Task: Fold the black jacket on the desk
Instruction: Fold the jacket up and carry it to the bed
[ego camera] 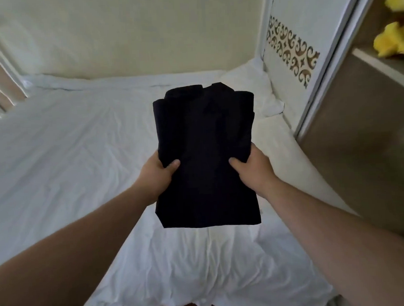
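Home bedroom: white rumpled sheet [55,148] under the fingers [173,165], wardrobe [291,54] with ornamental sliding door to their right, yellow plush [394,41] on its shelf.

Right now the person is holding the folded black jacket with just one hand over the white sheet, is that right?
Not quite. The head view shows both hands on it: the left hand and the right hand each grip a side of the folded black jacket, thumbs on top. The rest holds: the jacket is folded and held over the white sheet.
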`<action>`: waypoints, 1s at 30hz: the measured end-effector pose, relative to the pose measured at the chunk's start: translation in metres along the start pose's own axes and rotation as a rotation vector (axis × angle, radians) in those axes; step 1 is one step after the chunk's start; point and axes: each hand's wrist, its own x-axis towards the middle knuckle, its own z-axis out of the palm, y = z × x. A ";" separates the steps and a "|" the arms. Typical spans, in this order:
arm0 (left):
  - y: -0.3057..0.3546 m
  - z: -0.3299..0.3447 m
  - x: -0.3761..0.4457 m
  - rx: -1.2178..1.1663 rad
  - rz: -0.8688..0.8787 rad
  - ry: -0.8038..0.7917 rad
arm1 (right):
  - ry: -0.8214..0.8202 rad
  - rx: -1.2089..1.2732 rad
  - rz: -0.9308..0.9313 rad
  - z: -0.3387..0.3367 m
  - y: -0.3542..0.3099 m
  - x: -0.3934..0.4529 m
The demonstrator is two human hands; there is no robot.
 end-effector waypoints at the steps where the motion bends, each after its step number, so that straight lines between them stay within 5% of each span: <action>1: -0.016 0.006 0.018 0.004 -0.017 0.005 | -0.011 -0.005 0.015 0.011 0.015 0.016; 15: -0.262 0.094 0.099 0.149 -0.231 0.123 | -0.089 0.093 0.261 0.161 0.266 0.079; 19: -0.314 0.108 0.097 0.237 -0.263 -0.031 | -0.199 -0.042 0.276 0.173 0.298 0.072; 24: -0.337 0.110 0.105 0.429 -0.292 -0.033 | -0.161 -0.177 0.263 0.187 0.318 0.069; 30: -0.316 0.077 0.115 0.284 -0.345 -0.116 | -0.313 0.030 0.331 0.165 0.300 0.079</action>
